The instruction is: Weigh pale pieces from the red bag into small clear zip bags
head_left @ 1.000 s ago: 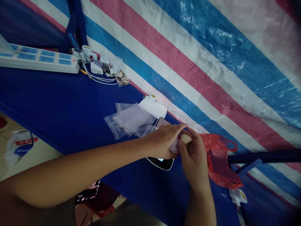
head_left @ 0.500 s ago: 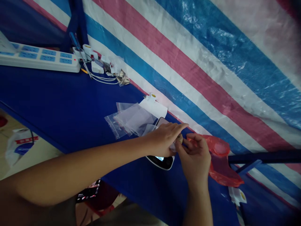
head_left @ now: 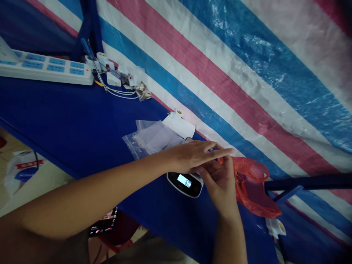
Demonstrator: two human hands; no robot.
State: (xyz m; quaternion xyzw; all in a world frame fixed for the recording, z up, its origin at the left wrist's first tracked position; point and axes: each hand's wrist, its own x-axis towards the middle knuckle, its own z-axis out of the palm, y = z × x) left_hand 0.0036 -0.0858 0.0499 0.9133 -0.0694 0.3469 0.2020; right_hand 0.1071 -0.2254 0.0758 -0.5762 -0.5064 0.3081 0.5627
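Note:
My left hand [head_left: 192, 156] lies flat with its fingers stretched out over the platform of a small digital scale [head_left: 184, 182], whose display is lit. My right hand [head_left: 218, 179] is just under and beside it. Its thumb and fingers are bent up against my left fingertips, and what they pinch is hidden. A red plastic bag [head_left: 253, 187] lies right next to my right hand on the blue table [head_left: 68, 128].
Several clear zip bags [head_left: 152, 138] and a white card [head_left: 180, 126] lie left of the scale. A white power strip [head_left: 46, 69], a screwdriver [head_left: 90, 55] and small white plugs with wires [head_left: 115, 79] sit at the far left. A striped tarp [head_left: 247, 73] backs the table.
My left hand has flattened and slid right over the scale. The small beige thing between my fingers is out of sight. The scale's display now shows fully and my right hand sits lower.

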